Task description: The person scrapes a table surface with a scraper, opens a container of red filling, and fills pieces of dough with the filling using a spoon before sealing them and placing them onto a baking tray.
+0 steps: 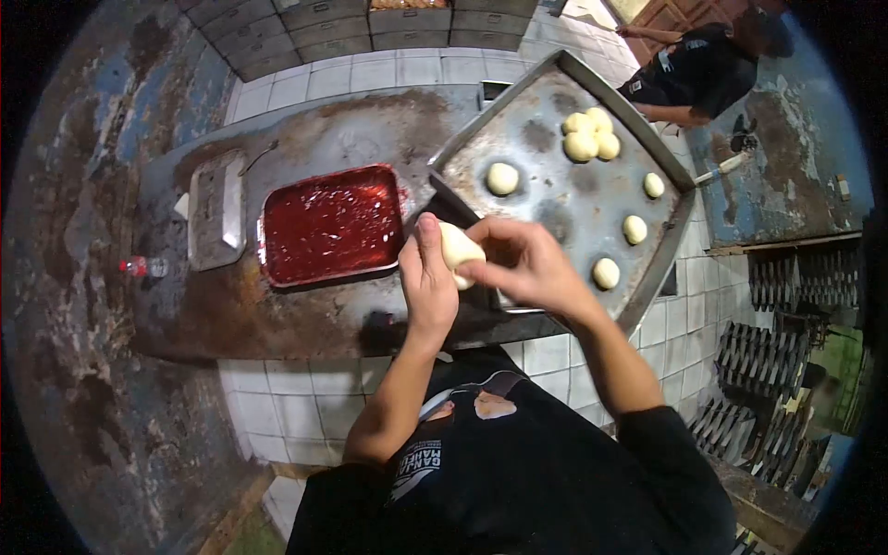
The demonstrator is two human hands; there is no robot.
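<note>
A pale piece of dough point(460, 248) is held between my two hands, above the gap between two trays. My left hand point(429, 275) supports it from the left with the thumb side up. The fingers of my right hand point(529, 264) pinch the dough from the right. To the left lies a tray of glossy red filling point(333, 227). On the right, a large metal baking tray point(518, 111) carries several dough balls, among them a lone ball point(502, 178), a cluster point(590, 135) and a small row along the right side.
A smaller metal tray point(217, 213) and a red-capped bottle point(146, 267) are at the left of the worktable point(314, 324). A person in dark clothes point(703, 69) stands at the upper right. Metal drawers point(324, 37) line the back. A brush-like tool point(723, 168) lies beyond the baking tray.
</note>
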